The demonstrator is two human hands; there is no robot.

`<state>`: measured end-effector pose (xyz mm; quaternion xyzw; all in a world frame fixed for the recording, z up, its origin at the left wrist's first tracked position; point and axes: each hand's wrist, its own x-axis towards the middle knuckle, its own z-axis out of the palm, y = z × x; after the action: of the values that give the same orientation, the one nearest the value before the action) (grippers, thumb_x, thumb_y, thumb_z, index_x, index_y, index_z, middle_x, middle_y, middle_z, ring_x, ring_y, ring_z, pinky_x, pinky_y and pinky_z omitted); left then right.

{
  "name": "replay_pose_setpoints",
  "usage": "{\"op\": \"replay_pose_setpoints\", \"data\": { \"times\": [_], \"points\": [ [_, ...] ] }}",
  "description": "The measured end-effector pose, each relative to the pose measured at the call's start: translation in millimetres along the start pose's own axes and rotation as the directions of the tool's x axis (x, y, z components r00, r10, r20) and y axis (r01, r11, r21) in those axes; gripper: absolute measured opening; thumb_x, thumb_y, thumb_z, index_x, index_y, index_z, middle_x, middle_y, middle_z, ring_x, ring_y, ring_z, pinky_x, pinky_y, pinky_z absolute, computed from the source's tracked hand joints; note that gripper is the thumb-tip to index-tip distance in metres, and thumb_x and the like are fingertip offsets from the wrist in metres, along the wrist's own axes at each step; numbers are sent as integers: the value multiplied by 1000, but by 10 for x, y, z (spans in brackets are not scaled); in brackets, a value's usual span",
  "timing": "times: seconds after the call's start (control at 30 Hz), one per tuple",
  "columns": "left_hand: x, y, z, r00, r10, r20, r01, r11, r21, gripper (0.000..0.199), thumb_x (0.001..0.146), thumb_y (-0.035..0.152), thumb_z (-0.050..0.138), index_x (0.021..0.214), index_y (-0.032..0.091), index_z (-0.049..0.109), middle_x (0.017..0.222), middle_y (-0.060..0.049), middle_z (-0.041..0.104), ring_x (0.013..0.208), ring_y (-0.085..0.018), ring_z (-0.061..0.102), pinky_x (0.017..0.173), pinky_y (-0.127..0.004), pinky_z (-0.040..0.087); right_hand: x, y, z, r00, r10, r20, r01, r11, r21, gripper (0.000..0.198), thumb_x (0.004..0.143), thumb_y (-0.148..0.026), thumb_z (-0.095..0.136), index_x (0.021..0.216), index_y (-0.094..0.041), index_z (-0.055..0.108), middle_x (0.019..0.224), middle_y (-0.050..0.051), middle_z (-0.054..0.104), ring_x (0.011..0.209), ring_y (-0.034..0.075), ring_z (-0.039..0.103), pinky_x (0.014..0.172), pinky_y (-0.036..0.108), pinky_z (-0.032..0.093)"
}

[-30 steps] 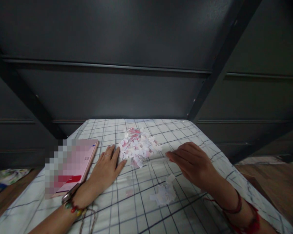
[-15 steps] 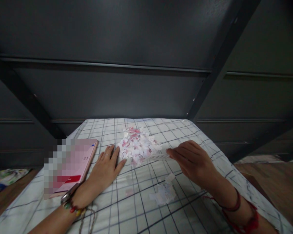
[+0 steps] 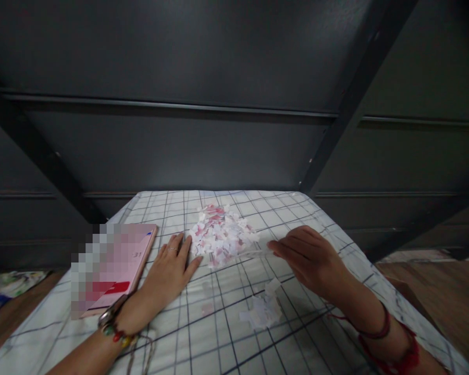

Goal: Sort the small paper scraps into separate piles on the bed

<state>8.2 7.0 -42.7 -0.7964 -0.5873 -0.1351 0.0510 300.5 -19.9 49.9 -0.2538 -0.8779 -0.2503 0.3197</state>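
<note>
My left hand (image 3: 170, 268) lies flat on the checked tablecloth with its fingers apart, the index fingertip touching or close to the left edge of a heap of small white and pink paper scraps (image 3: 222, 237). On the heap's right side, my right hand (image 3: 312, 255) is closed in a pinch on one end of a thin, whitish see-through strip (image 3: 254, 254). The strip reaches left along the heap's near edge; it is too blurred to name. A smaller cluster of white paper scraps (image 3: 263, 310) rests nearer to me, and a pale pinkish piece (image 3: 208, 308) lies left of it.
A pink book or calendar (image 3: 140, 250) marked 31 lies left of my left hand, partly pixelated. The checked tablecloth (image 3: 172, 344) covers the table. Behind it stands a dark grey panel wall (image 3: 187, 151). Wooden floor (image 3: 449, 291) shows at the right.
The strip in my right hand looks thinner, as if tilted, and stays at the heap's near edge. Both hands are almost where they were.
</note>
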Motion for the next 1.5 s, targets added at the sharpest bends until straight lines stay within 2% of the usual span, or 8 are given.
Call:
{"op": "replay_pose_setpoints", "data": {
  "times": [0.17, 0.33, 0.53, 0.7, 0.9, 1.13, 1.33, 1.5],
  "points": [
    [-1, 0, 9, 1000, 0, -13, 0, 1000, -19, 56, 89, 48, 33, 128, 8, 41, 136, -22, 40, 127, -34, 34, 100, -51, 31, 9, -26, -32, 1000, 24, 8, -24, 995, 96, 12, 84, -7, 49, 89, -13, 57, 64, 1, 58, 62, 12, 46, 60, 28, 40],
    [-2, 1, 9, 1000, -9, -10, 9, 1000, -30, 57, 89, 49, 33, 129, 9, 41, 136, -22, 39, 128, -34, 33, 101, -51, 31, 2, -36, -11, 999, 33, -24, -31, 997, 76, 13, 84, -7, 49, 91, -14, 57, 66, 2, 60, 63, 12, 48, 60, 28, 40],
    [0, -1, 2, 1000, -6, -11, 6, 1000, -21, 58, 89, 51, 31, 129, 9, 41, 136, -20, 40, 127, -34, 33, 101, -50, 31, 12, -66, -22, 1000, 7, 0, -7, 988, 153, 15, 84, -6, 47, 92, -14, 57, 67, 1, 61, 63, 12, 48, 62, 28, 41],
    [11, 21, -48, 999, -16, 37, 16, 1000, -15, 60, 89, 49, 32, 129, 5, 40, 137, -24, 37, 127, -35, 33, 101, -50, 31, 28, -133, 41, 995, -9, -96, 14, 998, 53, 19, 81, -4, 52, 99, -10, 56, 71, 4, 64, 67, 14, 49, 62, 30, 41],
    [11, 15, -8, 1000, 0, -1, 0, 1000, -23, 54, 89, 47, 34, 128, 10, 40, 137, -21, 38, 129, -33, 31, 100, -51, 30, 99, -285, 105, 995, -97, -35, 95, 993, -72, 19, 83, -4, 47, 96, -9, 61, 75, 4, 64, 72, 14, 53, 71, 32, 42],
    [7, 9, -7, 1000, 5, 8, -4, 1000, -29, 54, 89, 47, 34, 129, 12, 39, 138, -20, 37, 128, -33, 32, 101, -50, 30, 83, -261, -43, 993, -110, -48, 109, 994, -11, 18, 85, -5, 45, 93, -10, 61, 75, 3, 65, 70, 13, 51, 69, 32, 42],
    [17, 29, -49, 999, -13, 52, 14, 1000, -26, 58, 89, 48, 31, 130, 7, 38, 138, -22, 35, 129, -33, 30, 103, -48, 27, 101, -269, -49, 995, -94, -39, 94, 995, 15, 20, 86, -5, 43, 92, -11, 61, 73, 2, 65, 69, 12, 51, 69, 30, 42],
    [14, 21, -53, 998, -15, 54, 16, 1000, -22, 55, 89, 48, 33, 130, 10, 38, 138, -20, 36, 129, -32, 31, 102, -49, 30, 87, -240, -87, 997, -71, -41, 74, 993, 86, 18, 88, -8, 42, 93, -12, 59, 73, 2, 65, 67, 11, 51, 68, 29, 43]
  ]
}}
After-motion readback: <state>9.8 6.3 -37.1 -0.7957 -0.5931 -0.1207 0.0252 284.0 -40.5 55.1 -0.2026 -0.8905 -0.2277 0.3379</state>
